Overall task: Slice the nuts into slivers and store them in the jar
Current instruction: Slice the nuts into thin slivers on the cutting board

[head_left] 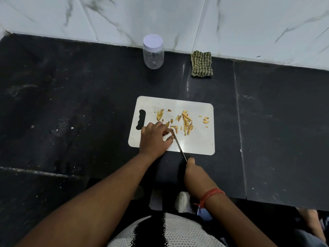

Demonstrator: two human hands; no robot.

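A: While the left hand (154, 138) pinches a nut (171, 131) against the knife blade (178, 144), fingertips sit right at the edge. A slip risks a cut.

B: Right hand (193, 171)?

A: Wrapped round the handle, off the steel cutting board (199, 141)'s near edge. Slivers (186, 122) are scattered mid-board; a stray sweep sends them onto the black counter (71, 104).

B: Room?

A: Plenty both sides. Capped jar (153, 52) stands well behind, near the checked cloth (201, 63).

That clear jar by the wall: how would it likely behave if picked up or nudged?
The jar looks like thin clear plastic and empty, so probably light. It stands upright with its white lid on; being taller than wide, a push near the top might tip it, and on its side it could roll.
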